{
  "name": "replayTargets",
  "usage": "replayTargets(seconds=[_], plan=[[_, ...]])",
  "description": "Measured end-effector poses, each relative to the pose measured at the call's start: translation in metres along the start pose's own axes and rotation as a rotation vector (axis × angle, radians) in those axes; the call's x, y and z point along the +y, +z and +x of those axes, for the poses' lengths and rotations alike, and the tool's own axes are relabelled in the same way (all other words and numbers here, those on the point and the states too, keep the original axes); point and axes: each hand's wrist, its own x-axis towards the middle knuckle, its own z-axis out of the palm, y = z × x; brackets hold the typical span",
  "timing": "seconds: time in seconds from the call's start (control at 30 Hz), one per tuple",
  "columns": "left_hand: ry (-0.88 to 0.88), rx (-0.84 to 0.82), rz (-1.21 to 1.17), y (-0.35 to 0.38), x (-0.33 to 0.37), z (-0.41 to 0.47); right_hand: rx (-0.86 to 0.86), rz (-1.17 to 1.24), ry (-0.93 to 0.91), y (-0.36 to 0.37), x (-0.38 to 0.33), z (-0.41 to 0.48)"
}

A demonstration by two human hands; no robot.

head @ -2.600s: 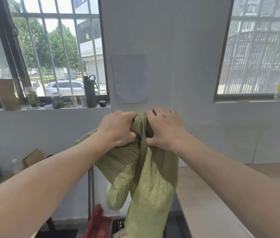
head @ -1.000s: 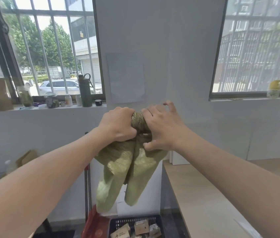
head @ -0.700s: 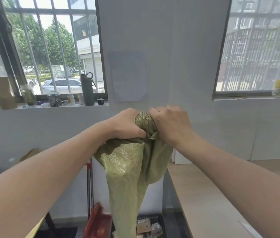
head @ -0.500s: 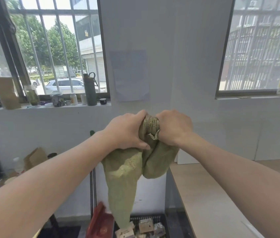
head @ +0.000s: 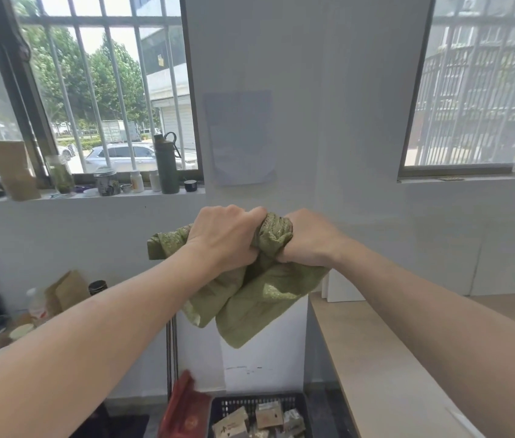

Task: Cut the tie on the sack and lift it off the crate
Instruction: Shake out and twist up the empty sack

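1. Left hand (head: 221,237) fisted around green woven sack (head: 259,289), bunching it, likely to wad it small.
2. Right hand (head: 308,238) clenched on the same wad; sack held aloft, clear above black crate (head: 259,406) of small boxes.
3. Wooden counter (head: 376,358) at right; cluttered windowsill (head: 92,194) at left.

Open air lies between the bunched sack (head: 259,289) and the crate (head: 259,406) below. The worktop (head: 376,358) bounds the right; thin poles (head: 171,352) stand left.
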Motion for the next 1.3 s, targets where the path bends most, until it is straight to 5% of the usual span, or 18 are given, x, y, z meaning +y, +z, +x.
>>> replayTargets(seconds=[0.2,0.47,0.6,0.7,0.83,0.97,1.1,1.3], plan=[[-0.247,-0.095,-0.331,0.0,-0.008,0.014,0.38,-0.641,-0.212,0.009,0.002,-0.006],[-0.352,-0.445,-1.05,-0.021,-0.002,0.028,0.863,-0.773,-0.249,0.009,0.009,0.007],[-0.306,-0.496,-1.008,-0.023,-0.007,0.028,0.694,-0.745,-0.265,0.005,0.007,0.011],[-0.194,-0.385,-0.852,-0.015,-0.008,0.023,0.511,-0.675,-0.16,0.002,0.0,0.013],[0.009,-0.171,-0.247,-0.005,0.0,0.015,0.266,-0.41,0.079,-0.003,-0.008,0.012],[0.031,0.091,0.091,0.007,0.004,0.005,0.046,-0.223,0.195,-0.012,-0.014,0.018],[0.023,0.089,0.104,0.015,0.002,0.0,-0.189,-0.173,0.15,-0.02,-0.015,0.021],[-0.026,-0.033,0.036,0.008,-0.002,0.014,-0.074,-0.227,0.067,-0.01,-0.009,0.02]])
